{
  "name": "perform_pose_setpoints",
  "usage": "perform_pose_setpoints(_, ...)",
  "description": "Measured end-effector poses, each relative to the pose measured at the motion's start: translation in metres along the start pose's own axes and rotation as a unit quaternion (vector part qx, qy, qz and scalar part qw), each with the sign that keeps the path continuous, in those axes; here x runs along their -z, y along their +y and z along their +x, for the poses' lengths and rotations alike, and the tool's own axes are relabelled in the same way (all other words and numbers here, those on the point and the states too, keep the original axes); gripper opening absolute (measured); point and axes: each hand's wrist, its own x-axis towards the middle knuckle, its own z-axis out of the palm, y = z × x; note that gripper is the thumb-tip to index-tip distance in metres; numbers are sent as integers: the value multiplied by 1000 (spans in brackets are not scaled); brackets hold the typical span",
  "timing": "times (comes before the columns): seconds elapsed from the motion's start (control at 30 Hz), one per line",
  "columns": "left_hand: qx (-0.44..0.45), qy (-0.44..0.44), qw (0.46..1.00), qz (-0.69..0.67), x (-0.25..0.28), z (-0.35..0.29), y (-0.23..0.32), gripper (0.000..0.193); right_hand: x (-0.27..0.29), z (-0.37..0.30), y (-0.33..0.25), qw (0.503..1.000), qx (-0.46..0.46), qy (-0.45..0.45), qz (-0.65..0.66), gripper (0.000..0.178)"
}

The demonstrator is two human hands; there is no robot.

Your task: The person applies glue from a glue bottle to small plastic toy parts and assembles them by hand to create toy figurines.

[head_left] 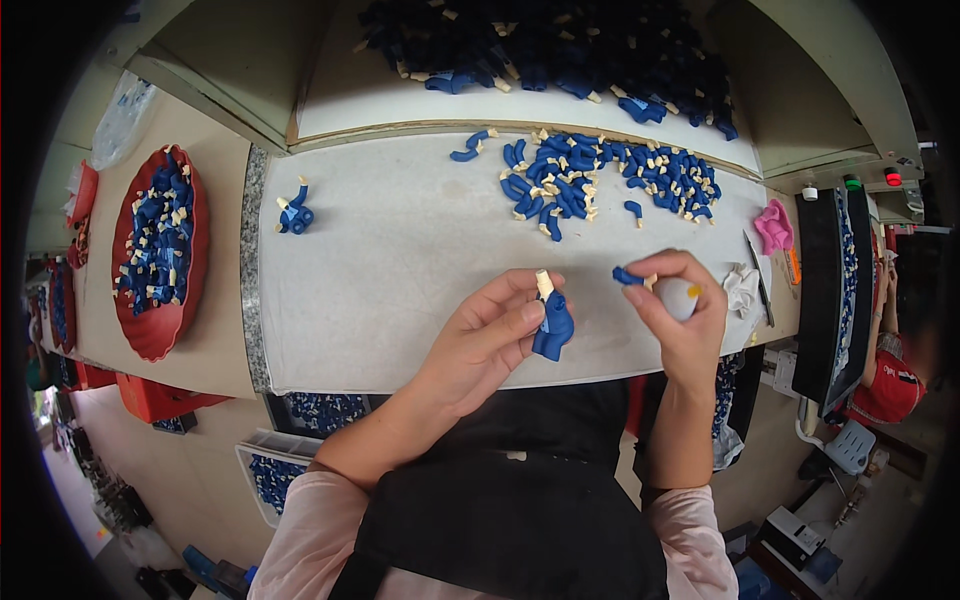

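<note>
My left hand (485, 335) grips a blue figurine body (554, 328) with a cream peg-like neck, held upright between thumb and fingers. To its right, my right hand (692, 325) pinches a small blue figurine arm (626, 276) with a cream end. A small whitish rounded bottle (677, 298) with a yellow spot is tucked in the same hand, partly hidden by the fingers. The two hands are apart, above the white-covered table (360, 320). Beyond them lies a pile of blue arms (560, 175) with cream hands, and a second similar pile (672, 180) beside it.
One blue figurine (294, 214) with a raised arm sits at the table's far left. A red oval basket (155, 335) of figurines stands further left. Many more bodies (560, 60) fill the shelf ahead. A pink object (773, 226), crumpled tissue (741, 290) and thin dark tool (758, 280) lie right.
</note>
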Motion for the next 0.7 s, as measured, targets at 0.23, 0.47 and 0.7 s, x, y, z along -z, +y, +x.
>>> perform_pose_setpoints(0.23, -2, 7, 999, 52, -9, 0, -8, 25, -17, -33, -7, 995, 59, 42, -64, 18)
perform_pose_setpoints(0.47, -18, 33, 993, 116, -14, -3, -10, 24, -22, -42, -11, 990, 85, 54, -101, 20)
perform_pose_setpoints(0.7, -46, 16, 986, 157, -11, -4, -11, 23, -26, -45, -11, 982, 100, 65, -148, 21)
